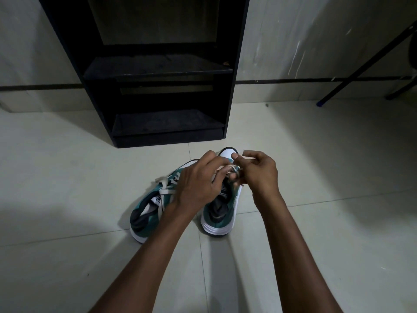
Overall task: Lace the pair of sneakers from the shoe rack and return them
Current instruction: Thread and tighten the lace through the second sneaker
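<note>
Two teal sneakers with white soles stand on the tiled floor, toes toward the rack. The left sneaker [144, 213] has a pale lace tied in a loose bow over its tongue. Over the right sneaker [220, 213], both hands work its pale lace [233, 169]. My left hand [198, 181] reaches across and pinches the lace above the eyelets. My right hand [259, 170] grips a lace end between thumb and fingers. The black shoe rack [158, 71] stands just beyond, its shelves bare. Most of the right sneaker's lacing is hidden by my hands.
The rack stands against a pale wall with a dark stripe. Black metal legs [352, 73] of some stand slant down at the far right, one ending in a blue cap [320, 103]. Tiled floor spreads around the shoes.
</note>
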